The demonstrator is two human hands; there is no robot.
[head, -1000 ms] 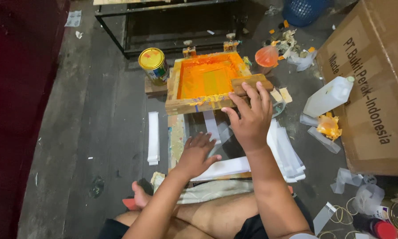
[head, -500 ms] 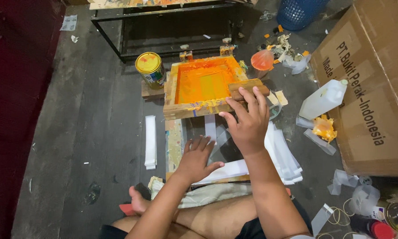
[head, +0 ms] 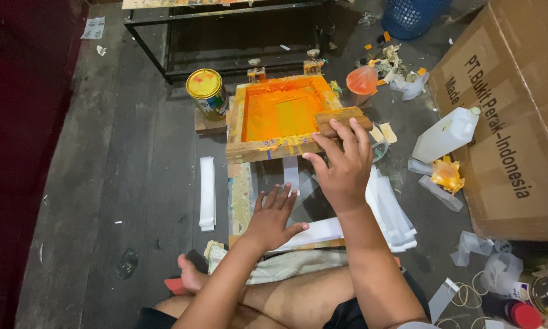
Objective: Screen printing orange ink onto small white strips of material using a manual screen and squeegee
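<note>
Dark floorboards point(head: 134, 183) carry an orange-inked wooden frame point(head: 280, 116), tilted up. Right hand point(head: 341, 164) curls over its near edge and a wooden block point(head: 341, 119), propping it; left hand point(head: 274, 216) lies flat, fingers spread, pinning white strips point(head: 323, 231) underneath.

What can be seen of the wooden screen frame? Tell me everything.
The wooden screen frame is a square of pale wood, its mesh and inner walls coated in bright orange ink. It appears tilted, near edge raised, over a paint-smeared board on the dark floor. Tape and ink smears mark its near rail. The right hand rests on its near right corner, holding a wooden squeegee there. A yellow-lidded can stands beside it.
</note>
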